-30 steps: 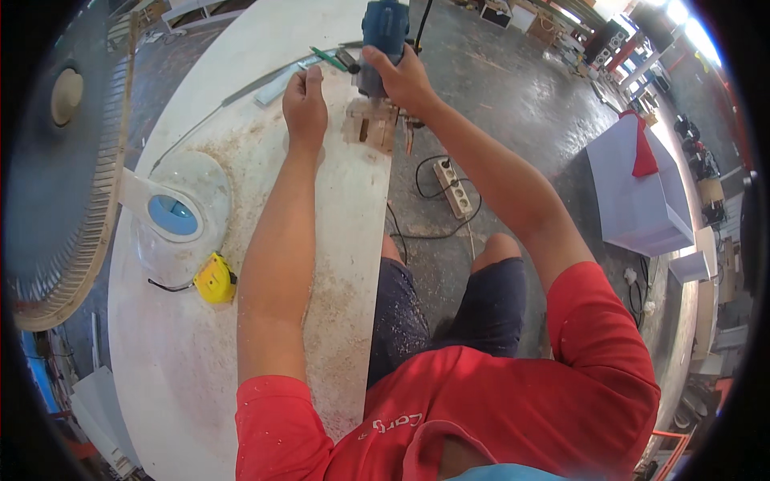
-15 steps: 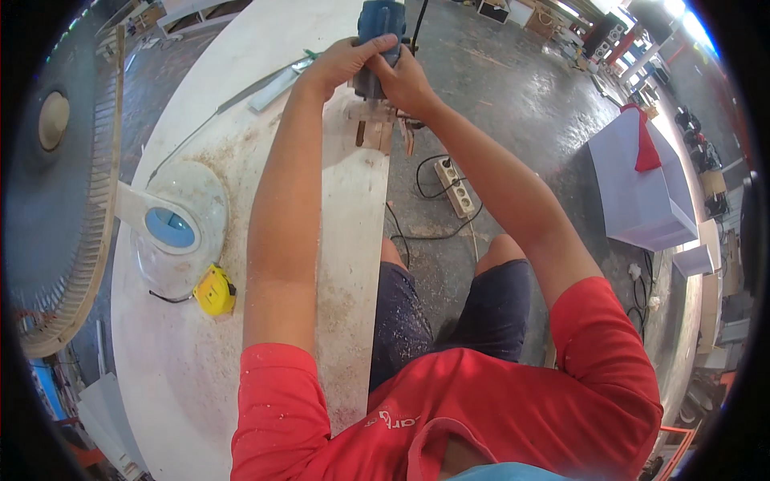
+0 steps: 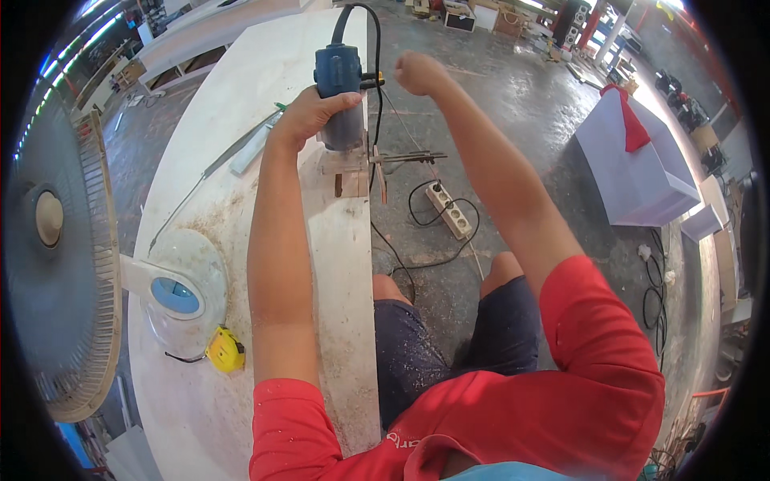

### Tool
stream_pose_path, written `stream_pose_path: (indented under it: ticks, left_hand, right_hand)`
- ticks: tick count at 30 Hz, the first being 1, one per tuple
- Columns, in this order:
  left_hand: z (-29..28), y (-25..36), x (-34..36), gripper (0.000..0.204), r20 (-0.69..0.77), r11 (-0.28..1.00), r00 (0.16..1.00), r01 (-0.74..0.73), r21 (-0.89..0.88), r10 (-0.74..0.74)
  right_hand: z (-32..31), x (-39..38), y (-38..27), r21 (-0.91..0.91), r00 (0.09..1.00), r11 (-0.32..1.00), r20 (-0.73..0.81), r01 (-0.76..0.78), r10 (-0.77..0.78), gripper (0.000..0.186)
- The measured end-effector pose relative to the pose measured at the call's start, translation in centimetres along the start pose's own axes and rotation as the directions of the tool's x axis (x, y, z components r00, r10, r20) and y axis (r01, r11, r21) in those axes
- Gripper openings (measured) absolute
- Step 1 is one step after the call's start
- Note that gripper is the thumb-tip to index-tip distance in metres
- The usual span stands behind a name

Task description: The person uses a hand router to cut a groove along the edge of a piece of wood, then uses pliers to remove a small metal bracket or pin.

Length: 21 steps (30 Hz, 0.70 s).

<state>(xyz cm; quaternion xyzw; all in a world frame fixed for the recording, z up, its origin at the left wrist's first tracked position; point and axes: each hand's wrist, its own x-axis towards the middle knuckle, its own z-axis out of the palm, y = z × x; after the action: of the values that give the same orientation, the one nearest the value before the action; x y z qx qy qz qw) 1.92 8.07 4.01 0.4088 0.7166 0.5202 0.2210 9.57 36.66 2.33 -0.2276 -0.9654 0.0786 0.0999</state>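
A blue trim router [image 3: 337, 70] with a clear base stands upright at the right edge of the white board [image 3: 341, 264]. My left hand [image 3: 309, 116] is wrapped round its lower body, thumb across the front. My right hand [image 3: 419, 74] is off the router, raised to its right over the floor, its fingers curled into a fist with nothing visible in it. A black cord [image 3: 378, 48] loops from the router's top down past the board edge. Beside the base, a dark metal guide bar [image 3: 409, 158] sticks out beyond the edge; a dark slot [image 3: 349, 186] shows in front of the base.
On the board's left lie a yellow tape measure [image 3: 225, 350], a round white fan base [image 3: 188, 248] and a long metal strip [image 3: 216, 164], amid sawdust. A fan [image 3: 60, 232] stands at far left. A power strip [image 3: 449, 210] with cables lies on the floor; a white box [image 3: 634, 172] stands right.
My right hand has let go of the router and moved up and right, away from it. My left hand stays on the router. The whole view has shifted slightly.
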Motion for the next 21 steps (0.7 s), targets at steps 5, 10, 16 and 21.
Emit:
stream_pose_path:
  ticks: [5, 10, 16, 21]
  left_hand:
    - [1.2, 1.4, 0.5, 0.073, 0.054, 0.999, 0.999, -0.004, 0.054, 0.001]
    - [0.3, 1.0, -0.2, 0.075, 0.053, 0.998, 0.998, 0.014, 0.056, -0.017]
    - [0.6, 0.7, 0.4, 0.075, -0.021, 0.998, 1.0, -0.011, 0.056, 0.012]
    - [0.5, -0.2, 0.6, 0.07, -0.004, 0.999, 1.0, -0.003, 0.032, 0.003]
  right_hand:
    - [6.5, 6.2, 1.1, 0.198, 0.843, 0.836, -0.306, 0.511, -0.443, 0.048]
    - [7.4, 7.8, -1.9, 0.158, 0.893, 0.888, 0.065, 0.432, -0.446, 0.042]
    - [4.9, 5.9, 0.0, 0.073, 0.846, 0.843, -0.023, 0.533, -0.533, 0.056]
    - [0.7, 0.0, 5.6, 0.211, 0.997, 0.975, -0.003, 0.074, -0.075, 0.065]
